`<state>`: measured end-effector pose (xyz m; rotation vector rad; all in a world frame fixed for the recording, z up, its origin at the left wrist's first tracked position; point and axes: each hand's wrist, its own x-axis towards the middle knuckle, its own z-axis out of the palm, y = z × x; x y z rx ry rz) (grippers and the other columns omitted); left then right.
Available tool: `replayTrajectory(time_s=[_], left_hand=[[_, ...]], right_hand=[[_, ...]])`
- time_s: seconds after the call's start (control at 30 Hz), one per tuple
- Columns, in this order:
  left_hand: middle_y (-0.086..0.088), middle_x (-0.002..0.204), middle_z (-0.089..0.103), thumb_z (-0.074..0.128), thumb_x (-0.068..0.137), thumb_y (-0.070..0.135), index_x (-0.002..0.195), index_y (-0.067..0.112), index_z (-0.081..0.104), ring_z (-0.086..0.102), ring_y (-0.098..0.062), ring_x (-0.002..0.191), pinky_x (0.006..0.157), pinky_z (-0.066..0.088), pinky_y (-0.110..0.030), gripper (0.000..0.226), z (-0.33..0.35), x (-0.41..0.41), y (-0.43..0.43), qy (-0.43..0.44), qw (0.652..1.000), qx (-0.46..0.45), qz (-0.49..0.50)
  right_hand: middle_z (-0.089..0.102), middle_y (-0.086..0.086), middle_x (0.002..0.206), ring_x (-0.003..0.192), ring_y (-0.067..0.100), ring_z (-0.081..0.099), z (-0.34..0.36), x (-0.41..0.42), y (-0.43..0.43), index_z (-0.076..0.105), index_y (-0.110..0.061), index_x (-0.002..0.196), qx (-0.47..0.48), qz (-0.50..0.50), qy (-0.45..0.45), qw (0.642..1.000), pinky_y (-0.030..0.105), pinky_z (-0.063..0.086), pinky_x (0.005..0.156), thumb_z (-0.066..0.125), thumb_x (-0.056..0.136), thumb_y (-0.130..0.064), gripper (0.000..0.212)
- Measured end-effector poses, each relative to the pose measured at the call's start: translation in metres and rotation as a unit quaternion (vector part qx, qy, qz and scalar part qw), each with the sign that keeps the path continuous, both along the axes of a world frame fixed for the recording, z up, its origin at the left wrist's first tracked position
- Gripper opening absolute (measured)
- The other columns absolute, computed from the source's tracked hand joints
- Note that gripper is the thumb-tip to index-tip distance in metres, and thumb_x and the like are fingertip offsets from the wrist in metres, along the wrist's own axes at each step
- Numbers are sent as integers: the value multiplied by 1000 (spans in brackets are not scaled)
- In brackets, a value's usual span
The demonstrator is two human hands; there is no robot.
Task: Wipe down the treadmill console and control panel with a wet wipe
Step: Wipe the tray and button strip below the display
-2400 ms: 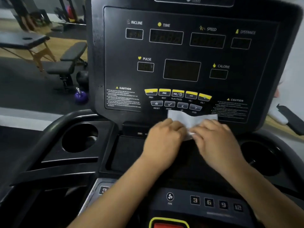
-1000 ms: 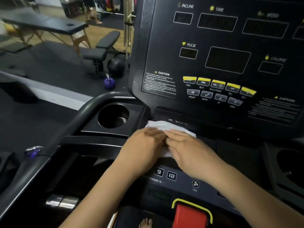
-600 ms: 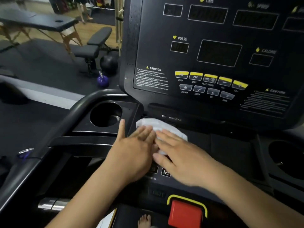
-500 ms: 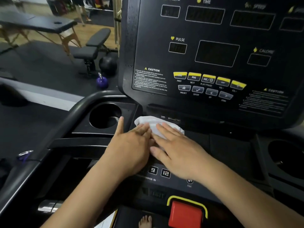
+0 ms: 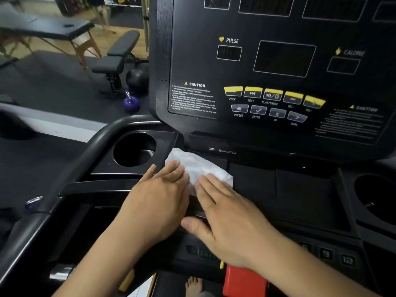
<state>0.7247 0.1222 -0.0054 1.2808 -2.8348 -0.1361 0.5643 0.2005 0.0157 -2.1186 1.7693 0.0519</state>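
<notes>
wet wipe (image 5: 197, 166) under left hand (image 5: 158, 202), right hand (image 5: 227, 221) fingertips

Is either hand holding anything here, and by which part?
Nothing is gripped. Both the left hand and right hand press straight fingers flat on the near edge of the wet wipe.

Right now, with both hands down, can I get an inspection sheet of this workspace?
Surface: black console tray below control panel.
Job's things: white wet wipe, crumpled, on the tray's left end beside left cup holder.
Clutter: small bluish object on left rail, unclear.
Grips: left grip and right grip flat, fingers straight, pressing the wipe.
Cables: nothing seen.
Surroundings: weight bench, purple kettlebell, massage table on gym floor.
</notes>
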Motion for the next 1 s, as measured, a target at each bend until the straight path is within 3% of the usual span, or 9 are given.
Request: replayTrajectory(time_s=[0.07, 0.13, 0.33, 0.5, 0.6, 0.7, 0.77, 0.87, 1.0], left_hand=[[-11, 131, 63, 25, 89, 31, 119, 10, 66, 48, -29, 136, 107, 41, -48, 56, -2, -5, -10, -30, 999, 2, -20], [-19, 138, 57, 26, 86, 29, 132, 1, 58, 46, -37, 136, 109, 39, -51, 62, 1, -12, -18, -28, 999, 14, -39], [-7, 138, 61, 33, 94, 42, 133, 14, 62, 51, -21, 134, 112, 39, -49, 56, -1, 2, 20, -2, 999, 12, -33], [-7, 151, 47, 14, 100, 47, 146, 15, 48, 42, -19, 141, 119, 8, -54, 66, -1, -12, -1, -40, 999, 14, -25], [6, 162, 25, -8, 88, 60, 154, 30, 30, 17, -8, 151, 123, -6, -48, 82, 9, -12, 11, -36, 997, 59, -37], [4, 162, 27, -12, 90, 66, 154, 31, 31, 17, -11, 151, 122, -8, -44, 84, 15, -17, 30, -24, 995, 87, -46], [2, 165, 16, -17, 88, 62, 157, 30, 19, 7, -15, 153, 121, -10, -49, 84, 9, -34, 21, -34, 995, 80, -47], [4, 167, 5, -20, 78, 58, 157, 34, 9, -1, -13, 153, 121, -10, -54, 87, 9, -57, 11, -54, 994, 79, -59], [5, 166, 15, -16, 83, 61, 158, 29, 14, 7, -12, 153, 120, -14, -50, 87, 15, -59, 42, -55, 987, 105, -104]], right_hand=[[-6, 4, 165, 149, 13, -16, -7, -6, -12, 5, -11, 157, -8, -4, -2, 1000, 26, -11, 115, 2, 82, -75, 98], [-4, 4, 165, 149, 15, -15, -10, -12, -26, 7, -14, 157, -36, 3, 11, 999, 26, -11, 115, 7, 80, -78, 100], [-5, -5, 165, 149, 10, -16, -2, -14, 6, 8, -22, 157, -11, 40, -21, 999, 24, -7, 117, 4, 77, -81, 100], [-4, -1, 165, 149, 12, -16, -4, -25, -24, 10, -21, 157, -42, 16, 9, 999, 21, -11, 111, 21, 87, -75, 90], [-7, -4, 165, 148, 11, -19, -1, -24, 0, 8, -21, 157, -14, 22, -2, 1000, 23, -9, 115, 10, 84, -77, 92], [-11, -10, 163, 146, 5, -22, 0, -30, 21, 5, -24, 157, 5, -8, -11, 1000, 19, -12, 111, 4, 79, -79, 96], [-8, -5, 164, 147, 6, -17, -6, -41, 12, 5, -20, 157, -22, -20, 15, 999, 21, -15, 112, 1, 82, -78, 94], [-2, -1, 164, 150, 8, -7, -5, -52, 11, 6, -16, 156, -23, -29, 62, 997, 32, -6, 121, -6, 77, -73, 98], [53, 4, 143, 134, 14, 47, -5, -66, 42, 55, -12, 137, -64, -44, 100, 992, 36, 26, 116, 14, 92, -76, 89]])
